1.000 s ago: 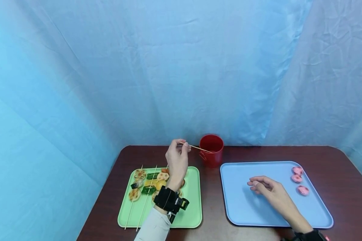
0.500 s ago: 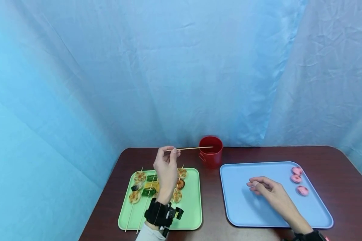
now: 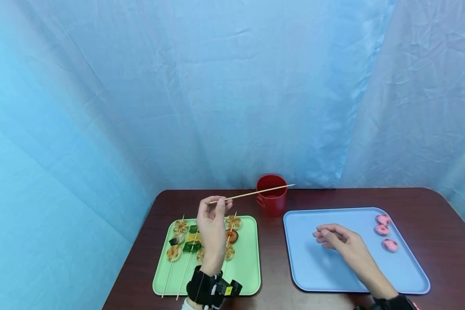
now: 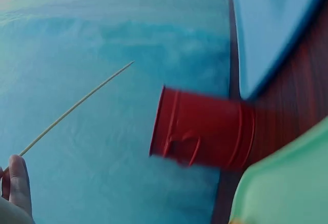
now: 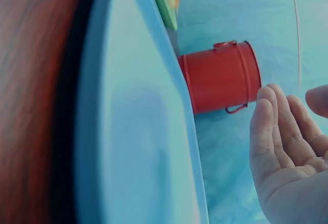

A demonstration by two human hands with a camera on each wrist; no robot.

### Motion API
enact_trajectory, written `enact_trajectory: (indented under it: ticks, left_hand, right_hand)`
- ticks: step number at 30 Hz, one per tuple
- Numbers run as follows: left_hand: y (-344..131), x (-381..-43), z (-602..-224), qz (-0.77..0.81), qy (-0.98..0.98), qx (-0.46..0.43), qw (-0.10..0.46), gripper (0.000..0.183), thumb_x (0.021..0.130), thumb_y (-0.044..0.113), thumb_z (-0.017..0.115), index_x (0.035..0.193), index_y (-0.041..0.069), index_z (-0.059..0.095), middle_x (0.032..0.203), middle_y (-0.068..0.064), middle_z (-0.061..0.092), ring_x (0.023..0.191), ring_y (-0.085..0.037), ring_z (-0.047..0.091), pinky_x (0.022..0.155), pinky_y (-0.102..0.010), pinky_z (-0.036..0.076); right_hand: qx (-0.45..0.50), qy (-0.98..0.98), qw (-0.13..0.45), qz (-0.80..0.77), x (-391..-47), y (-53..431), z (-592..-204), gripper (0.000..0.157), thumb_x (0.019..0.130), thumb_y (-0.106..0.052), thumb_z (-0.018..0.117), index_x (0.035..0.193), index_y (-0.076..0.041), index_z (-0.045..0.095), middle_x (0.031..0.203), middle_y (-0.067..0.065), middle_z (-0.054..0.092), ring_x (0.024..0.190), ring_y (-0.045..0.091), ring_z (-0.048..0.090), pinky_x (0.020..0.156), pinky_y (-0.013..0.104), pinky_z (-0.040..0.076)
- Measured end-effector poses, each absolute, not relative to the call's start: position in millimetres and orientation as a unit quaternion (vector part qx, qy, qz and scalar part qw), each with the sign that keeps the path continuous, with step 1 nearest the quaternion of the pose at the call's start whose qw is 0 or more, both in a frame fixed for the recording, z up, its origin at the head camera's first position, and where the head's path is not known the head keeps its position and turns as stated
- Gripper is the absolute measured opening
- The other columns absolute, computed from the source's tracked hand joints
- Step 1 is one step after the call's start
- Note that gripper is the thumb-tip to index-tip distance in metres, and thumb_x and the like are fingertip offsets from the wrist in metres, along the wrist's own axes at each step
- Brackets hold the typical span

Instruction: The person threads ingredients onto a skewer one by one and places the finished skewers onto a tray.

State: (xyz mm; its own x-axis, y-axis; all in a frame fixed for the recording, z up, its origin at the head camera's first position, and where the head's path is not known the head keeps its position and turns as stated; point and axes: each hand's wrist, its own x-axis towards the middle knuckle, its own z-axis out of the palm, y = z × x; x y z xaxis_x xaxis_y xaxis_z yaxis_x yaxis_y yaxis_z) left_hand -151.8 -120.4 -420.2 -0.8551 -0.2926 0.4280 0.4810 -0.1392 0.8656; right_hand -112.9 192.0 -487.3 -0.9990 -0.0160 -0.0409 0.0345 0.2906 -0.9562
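My left hand (image 3: 212,228) is raised over the green tray and pinches a bare wooden skewer (image 3: 252,193) near one end. The skewer slants up to the right, and in the head view it crosses in front of the red bucket (image 3: 272,202). Its pointed tip shows against the blue cloth in the left wrist view, with nothing threaded on the skewer (image 4: 77,103). Above the blue tray (image 3: 314,271) hovers my right hand (image 3: 345,243), holding nothing, its fingers relaxed. Several pink round pieces (image 3: 390,245) lie along that tray's right side.
On the green tray (image 3: 244,275) lie skewers threaded with lotus slices (image 3: 174,253), green pieces (image 3: 191,246) and a brown round piece (image 3: 232,236); my left hand hides part of them. Both trays and the bucket stand on a dark wooden table (image 3: 273,267). Blue cloth (image 3: 232,94) hangs behind.
My left hand has drawn back to the left and toward me. The skewer's tip, earlier over the bucket's mouth, now reaches past the bucket's right side. My right hand has barely moved.
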Motion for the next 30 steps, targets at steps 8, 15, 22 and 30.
enact_trajectory:
  ticks: [8, 15, 22, 30]
  left_hand:
    - [-99, -151, -430, -0.845, -0.503, -0.035, 0.178, 0.025, 0.094, 0.011, 0.060, 0.108, -0.007, 0.050, 0.099, -0.017, 0.061, 0.094, -0.030, 0.066, 0.089, -0.039, 0.050]
    - [-75, -144, -439, -0.865, -0.485, -0.006, 0.126, 0.024, 0.092, 0.012, 0.063, 0.106, -0.004, 0.051, 0.099, -0.017, 0.062, 0.093, -0.030, 0.067, 0.090, -0.038, 0.049]
    - [-60, -134, -451, -0.870, -0.485, 0.027, 0.085, 0.038, 0.090, 0.016, 0.066, 0.114, -0.009, 0.048, 0.104, -0.020, 0.062, 0.098, -0.033, 0.065, 0.090, -0.036, 0.048]
    - [-52, -130, -461, -0.872, -0.484, 0.042, 0.067, 0.038, 0.091, 0.014, 0.065, 0.114, -0.011, 0.048, 0.104, -0.024, 0.061, 0.095, -0.030, 0.066, 0.089, -0.036, 0.049]
  right_hand:
    - [0.013, 0.770, 0.011, -0.638, -118, 178, -474, 0.054, 0.096, -0.046, 0.051, 0.124, 0.000, 0.057, 0.108, 0.017, 0.067, 0.095, 0.024, 0.065, 0.078, 0.031, 0.054]
    - [0.023, 0.721, -0.011, -0.693, -127, 167, -465, 0.055, 0.097, -0.042, 0.052, 0.132, 0.000, 0.052, 0.109, 0.016, 0.064, 0.095, 0.022, 0.063, 0.078, 0.028, 0.054]
    - [0.033, 0.642, -0.020, -0.766, -134, 163, -461, 0.052, 0.097, -0.036, 0.054, 0.134, 0.001, 0.048, 0.111, 0.012, 0.062, 0.099, 0.019, 0.060, 0.080, 0.024, 0.052]
    - [0.033, 0.581, -0.036, -0.812, -136, 164, -461, 0.036, 0.096, -0.029, 0.058, 0.122, -0.003, 0.055, 0.102, 0.002, 0.067, 0.092, 0.013, 0.062, 0.079, 0.023, 0.052]
